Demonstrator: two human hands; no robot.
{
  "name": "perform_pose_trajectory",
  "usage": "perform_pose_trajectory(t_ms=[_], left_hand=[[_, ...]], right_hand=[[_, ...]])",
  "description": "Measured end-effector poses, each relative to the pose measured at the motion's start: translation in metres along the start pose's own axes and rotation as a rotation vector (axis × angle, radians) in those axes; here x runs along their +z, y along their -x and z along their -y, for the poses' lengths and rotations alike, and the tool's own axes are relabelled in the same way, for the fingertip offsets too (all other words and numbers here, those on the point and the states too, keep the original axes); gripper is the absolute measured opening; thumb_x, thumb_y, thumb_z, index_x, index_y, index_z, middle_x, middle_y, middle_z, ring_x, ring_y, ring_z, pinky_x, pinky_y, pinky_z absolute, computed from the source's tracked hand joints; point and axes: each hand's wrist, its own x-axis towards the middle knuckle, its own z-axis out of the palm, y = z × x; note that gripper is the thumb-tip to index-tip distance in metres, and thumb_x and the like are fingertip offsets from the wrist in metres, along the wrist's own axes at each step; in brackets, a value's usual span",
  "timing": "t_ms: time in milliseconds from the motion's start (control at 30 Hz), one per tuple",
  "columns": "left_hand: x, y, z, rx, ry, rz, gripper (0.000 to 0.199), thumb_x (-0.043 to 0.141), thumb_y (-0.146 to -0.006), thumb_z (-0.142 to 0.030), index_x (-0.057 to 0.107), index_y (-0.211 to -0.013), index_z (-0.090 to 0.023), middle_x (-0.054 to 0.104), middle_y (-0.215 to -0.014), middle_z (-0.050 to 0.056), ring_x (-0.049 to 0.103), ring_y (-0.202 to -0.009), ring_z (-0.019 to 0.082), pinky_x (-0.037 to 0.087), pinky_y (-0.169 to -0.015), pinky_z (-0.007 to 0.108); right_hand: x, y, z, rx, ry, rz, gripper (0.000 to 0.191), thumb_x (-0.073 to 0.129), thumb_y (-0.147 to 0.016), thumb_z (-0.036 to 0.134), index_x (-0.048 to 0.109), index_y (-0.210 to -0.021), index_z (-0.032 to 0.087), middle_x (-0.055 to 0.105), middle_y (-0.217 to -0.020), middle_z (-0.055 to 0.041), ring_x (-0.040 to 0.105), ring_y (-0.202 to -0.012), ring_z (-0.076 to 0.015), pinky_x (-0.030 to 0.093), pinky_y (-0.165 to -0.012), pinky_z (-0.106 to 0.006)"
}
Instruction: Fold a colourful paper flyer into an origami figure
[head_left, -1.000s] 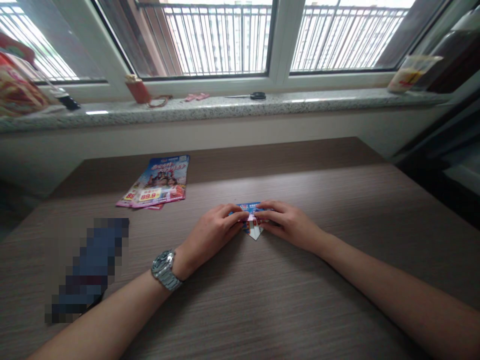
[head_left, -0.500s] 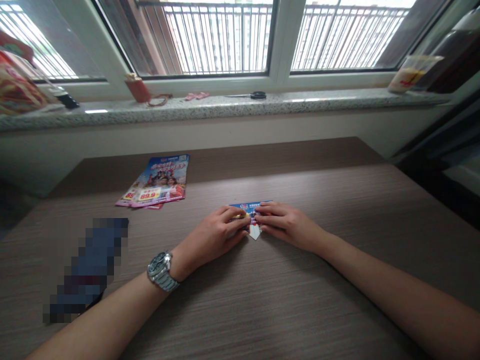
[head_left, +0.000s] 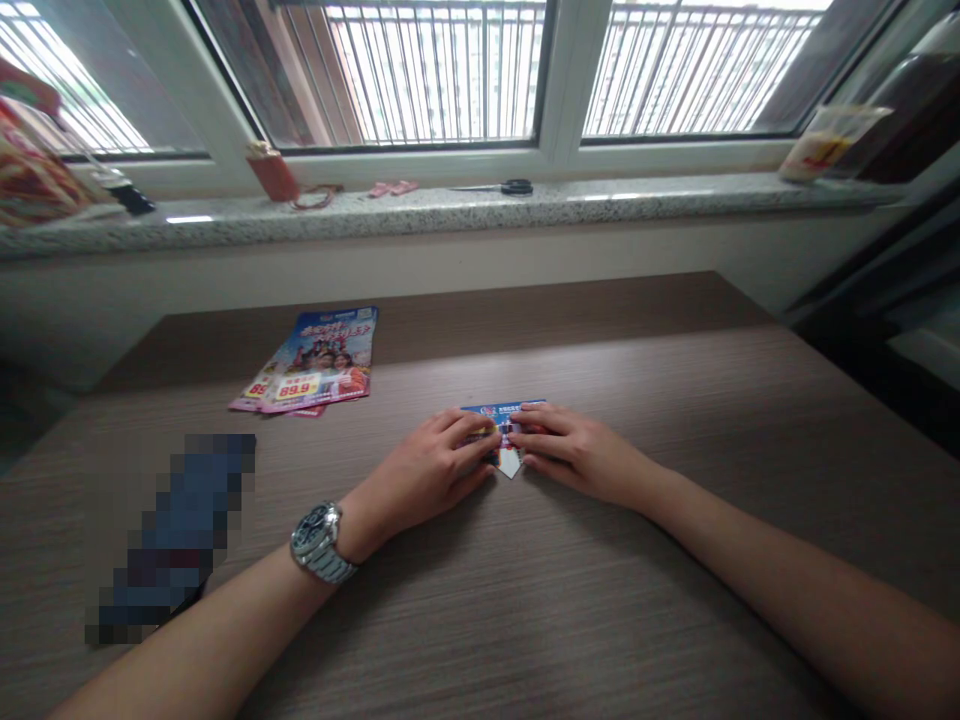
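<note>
A small folded paper flyer [head_left: 510, 463] lies flat on the brown table, with a blue printed top edge and a white point facing me. My left hand [head_left: 424, 462], a metal watch [head_left: 321, 541] at its wrist, rests its outstretched fingers on the flyer's left half. From the other side, my right hand [head_left: 589, 457] lays its extended fingers on the right half. The fingertips of both hands nearly meet at the paper's middle and cover much of it. Neither hand wraps round the paper.
Several printed flyers [head_left: 322, 360] are stacked at the table's back left. A pixelated dark object [head_left: 176, 535] lies left of my forearm. Along the granite windowsill [head_left: 420, 222] are scissors [head_left: 514, 187], a red item [head_left: 273, 175], pink pieces [head_left: 393, 188] and a plastic cup [head_left: 829, 145].
Almost nothing differs. My hands stay on the folded flyer in nearly the same pose, and the whole view has shifted very slightly.
</note>
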Motion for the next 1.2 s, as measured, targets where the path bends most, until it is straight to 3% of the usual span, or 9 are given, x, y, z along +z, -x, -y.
perform_pose_trajectory(t_ms=[133,967,1200], left_hand=[[0.0006,0.0019,-0.0005,0.031,-0.034,0.012,0.041,0.055,-0.102,-0.033,0.056,-0.143,-0.024,0.06,-0.139,0.01,0.055,-0.126,0.029,0.05,-0.107,0.05],[-0.0045,0.001,-0.0017,-0.042,0.07,0.077,0.036,0.051,-0.104,-0.033,0.06,-0.139,-0.027,0.063,-0.135,0.009,0.062,-0.12,0.026,0.054,-0.102,0.043],[-0.0059,0.0001,-0.003,-0.025,0.064,0.068,0.041,0.052,-0.104,-0.033,0.055,-0.144,-0.029,0.062,-0.137,0.009,0.061,-0.12,0.025,0.054,-0.102,0.043]], right_hand=[[0.0013,0.0012,-0.0005,-0.002,0.005,-0.005,0.034,0.059,-0.1,0.026,0.067,-0.133,0.025,0.064,-0.139,-0.013,0.058,-0.133,-0.0286,0.047,-0.113,-0.053],[-0.0006,0.001,0.0016,-0.003,0.022,-0.005,0.032,0.057,-0.102,0.027,0.069,-0.131,0.024,0.065,-0.14,-0.0124,0.057,-0.135,-0.0289,0.046,-0.115,-0.054],[0.0003,0.0016,0.0004,-0.01,0.02,-0.009,0.033,0.058,-0.101,0.025,0.068,-0.132,0.023,0.064,-0.141,-0.0123,0.056,-0.137,-0.0292,0.045,-0.115,-0.053]])
